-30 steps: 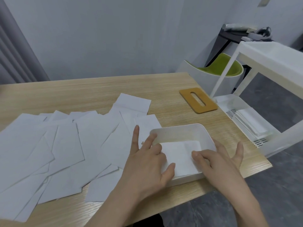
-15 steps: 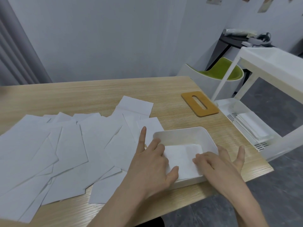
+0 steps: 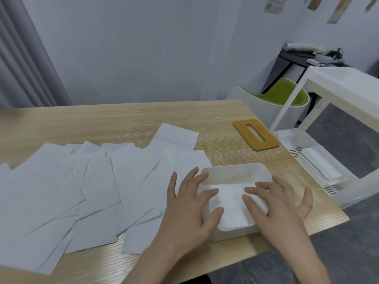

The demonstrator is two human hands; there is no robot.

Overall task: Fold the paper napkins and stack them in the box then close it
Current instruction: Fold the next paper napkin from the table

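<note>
- Two hands are working at the white box [image 3: 235,173], which is sitting near the front-right corner of the wooden table [image 3: 123,119].
- L hand [image 3: 190,208] is lying flat w/ fingers spread; index and middle are reaching over the box's left rim, thumb is resting on the folded napkin [image 3: 231,203] inside, pinky side is lying over the loose sheets.
- R hand [image 3: 274,203] is also flat, fingers straight and fanned; fingertips are pressing on the napkin's right part, thumb is sticking out past the box's right wall, over the table.
- Neither hand is pinching or curling round anything.
- Folded napkin is filling most of the box floor; far wall inside is showing bare.
- Unfolded napkins [image 3: 82,191] are lying spread and overlapping across the table's left and centre, just beside the box and touching its left side.
- Wooden lid [image 3: 256,134] w/ oval slot is lying flat on the table behind the box, well apart from both hands.
- White plastic rack [image 3: 328,167] is standing off the table's right edge, holding a stack of white sheets on its lower shelf.
- Green-seated chair [image 3: 281,97] is standing behind the table's far-right corner.
</note>
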